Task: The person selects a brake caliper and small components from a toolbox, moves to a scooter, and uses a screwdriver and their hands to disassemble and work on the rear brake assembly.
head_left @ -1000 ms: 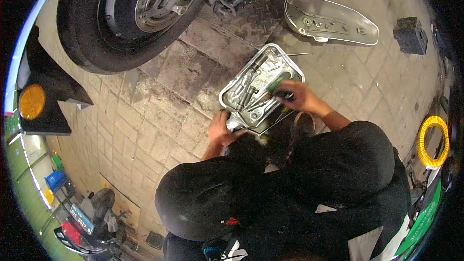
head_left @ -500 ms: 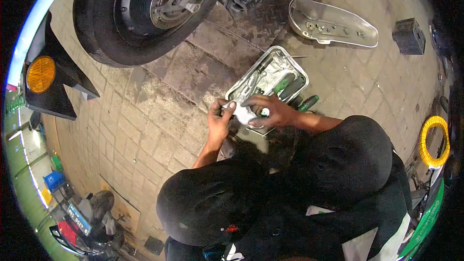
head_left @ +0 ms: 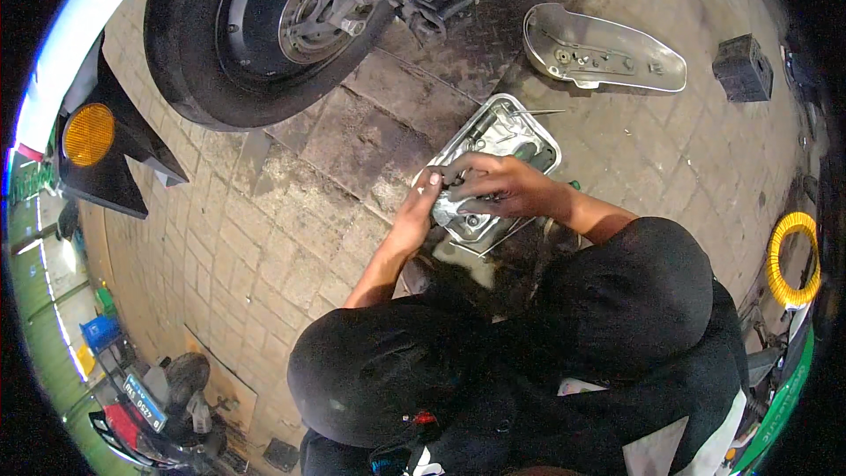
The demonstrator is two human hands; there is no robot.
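Observation:
Close together over the near end of a shallow metal tray [head_left: 513,128], my two hands meet on a small pale piece that their fingers largely hide. My left hand [head_left: 418,211] is closed at its left side, thumb uppermost. From the right, my right hand [head_left: 513,187] curls its darkened fingers over the same spot. Beyond the knuckles, a dark green tool handle [head_left: 527,152] lies in the tray, partly covered by my right hand. A thin metal rod [head_left: 539,112] sticks out over the tray's far right rim.
A scooter wheel [head_left: 196,66] with a brake disc stands at the upper left, near a black panel with an orange reflector [head_left: 88,134]. A long silver cover [head_left: 617,62] and a black block [head_left: 745,69] lie beyond the tray. A yellow coiled ring [head_left: 781,261] is far right.
My hands have drawn closer together, my right fingers now curling over the piece. The white thing seen plainly between them before is mostly hidden. The view has shifted slightly.

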